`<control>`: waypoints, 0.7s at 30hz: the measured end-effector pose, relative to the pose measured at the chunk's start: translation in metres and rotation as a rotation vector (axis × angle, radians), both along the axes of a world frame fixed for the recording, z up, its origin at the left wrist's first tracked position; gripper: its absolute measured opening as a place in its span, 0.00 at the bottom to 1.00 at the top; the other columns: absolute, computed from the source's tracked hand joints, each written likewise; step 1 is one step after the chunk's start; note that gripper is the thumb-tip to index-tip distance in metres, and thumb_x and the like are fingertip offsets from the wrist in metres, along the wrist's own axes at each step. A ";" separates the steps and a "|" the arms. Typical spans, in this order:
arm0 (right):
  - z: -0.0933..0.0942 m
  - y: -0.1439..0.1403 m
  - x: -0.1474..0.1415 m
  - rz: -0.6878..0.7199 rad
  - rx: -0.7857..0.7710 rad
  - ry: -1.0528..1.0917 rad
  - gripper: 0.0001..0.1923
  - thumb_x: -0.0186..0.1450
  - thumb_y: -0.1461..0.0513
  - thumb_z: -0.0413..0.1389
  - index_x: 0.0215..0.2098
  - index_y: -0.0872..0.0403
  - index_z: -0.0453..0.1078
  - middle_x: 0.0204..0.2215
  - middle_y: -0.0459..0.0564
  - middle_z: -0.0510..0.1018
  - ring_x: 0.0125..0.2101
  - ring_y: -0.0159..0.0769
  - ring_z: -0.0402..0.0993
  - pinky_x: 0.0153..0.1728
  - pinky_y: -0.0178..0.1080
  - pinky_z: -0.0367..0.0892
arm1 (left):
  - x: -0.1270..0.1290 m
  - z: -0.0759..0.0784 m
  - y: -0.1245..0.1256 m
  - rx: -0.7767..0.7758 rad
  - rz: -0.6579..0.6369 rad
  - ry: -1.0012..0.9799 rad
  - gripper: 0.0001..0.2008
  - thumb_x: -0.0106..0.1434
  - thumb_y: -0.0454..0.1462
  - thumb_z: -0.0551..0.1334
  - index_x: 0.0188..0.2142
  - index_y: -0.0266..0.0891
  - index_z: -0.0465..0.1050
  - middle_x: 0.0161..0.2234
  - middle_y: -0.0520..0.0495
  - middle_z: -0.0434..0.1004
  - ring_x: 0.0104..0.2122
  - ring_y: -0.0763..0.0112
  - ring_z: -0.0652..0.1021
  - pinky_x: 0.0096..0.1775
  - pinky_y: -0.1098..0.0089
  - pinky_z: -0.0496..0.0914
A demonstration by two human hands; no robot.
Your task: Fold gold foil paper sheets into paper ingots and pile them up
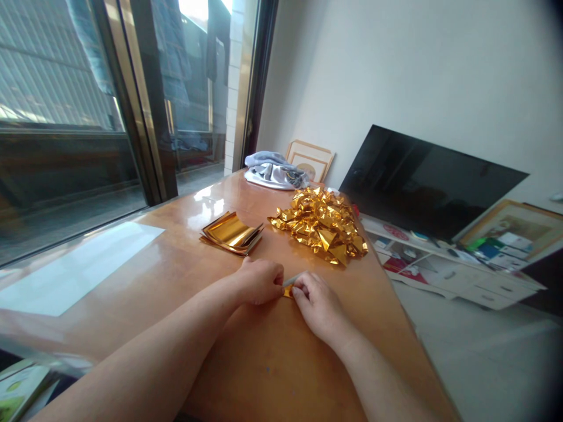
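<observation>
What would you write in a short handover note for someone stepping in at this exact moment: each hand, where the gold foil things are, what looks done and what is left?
Left hand: fingers closed, pinching a small gold foil piece low over the wooden table.
Right hand: pinching the same piece from the other side.
Stack of flat gold sheets: ahead of the left hand, on the table.
Pile of folded gold pieces: ahead of the right hand, near the table's edge.
Done: many pieces folded, judging by the pile.
Left: the piece in hand is mid-fold; flat sheets remain unfolded.
</observation>
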State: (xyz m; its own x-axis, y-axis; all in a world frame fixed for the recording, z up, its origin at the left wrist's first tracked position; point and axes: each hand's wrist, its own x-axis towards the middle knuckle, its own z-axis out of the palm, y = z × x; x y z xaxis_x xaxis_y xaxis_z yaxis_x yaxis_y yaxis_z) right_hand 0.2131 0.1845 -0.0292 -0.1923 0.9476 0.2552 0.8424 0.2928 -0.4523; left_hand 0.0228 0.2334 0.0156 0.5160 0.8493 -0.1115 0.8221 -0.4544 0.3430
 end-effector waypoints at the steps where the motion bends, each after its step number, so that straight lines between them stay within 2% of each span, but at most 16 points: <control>1: 0.000 0.000 0.000 0.002 0.002 -0.001 0.03 0.67 0.63 0.54 0.34 0.50 0.68 0.34 0.47 0.73 0.37 0.38 0.68 0.37 0.36 0.61 | 0.000 0.000 0.000 0.000 -0.002 -0.012 0.10 0.57 0.45 0.61 0.35 0.45 0.77 0.35 0.48 0.82 0.37 0.61 0.78 0.42 0.64 0.66; 10: 0.005 -0.003 -0.003 0.022 0.002 -0.044 0.08 0.68 0.65 0.53 0.41 0.48 0.72 0.37 0.48 0.74 0.40 0.38 0.70 0.41 0.36 0.62 | -0.001 -0.001 0.002 -0.031 -0.043 -0.059 0.12 0.59 0.38 0.57 0.38 0.49 0.78 0.38 0.51 0.83 0.39 0.62 0.79 0.42 0.65 0.66; 21: 0.008 -0.005 -0.006 0.005 0.013 -0.076 0.07 0.69 0.65 0.52 0.39 0.48 0.71 0.38 0.48 0.74 0.41 0.39 0.70 0.42 0.37 0.62 | -0.004 0.004 0.008 -0.079 -0.028 -0.027 0.13 0.61 0.40 0.55 0.38 0.46 0.79 0.39 0.50 0.83 0.41 0.60 0.79 0.42 0.64 0.66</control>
State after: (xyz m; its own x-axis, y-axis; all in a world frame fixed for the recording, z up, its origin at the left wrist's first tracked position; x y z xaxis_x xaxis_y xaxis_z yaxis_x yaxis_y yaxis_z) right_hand 0.2074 0.1798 -0.0214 -0.2162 0.9433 0.2520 0.8727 0.3024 -0.3834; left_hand 0.0190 0.2412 0.0195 0.5429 0.8237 -0.1637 0.7997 -0.4474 0.4004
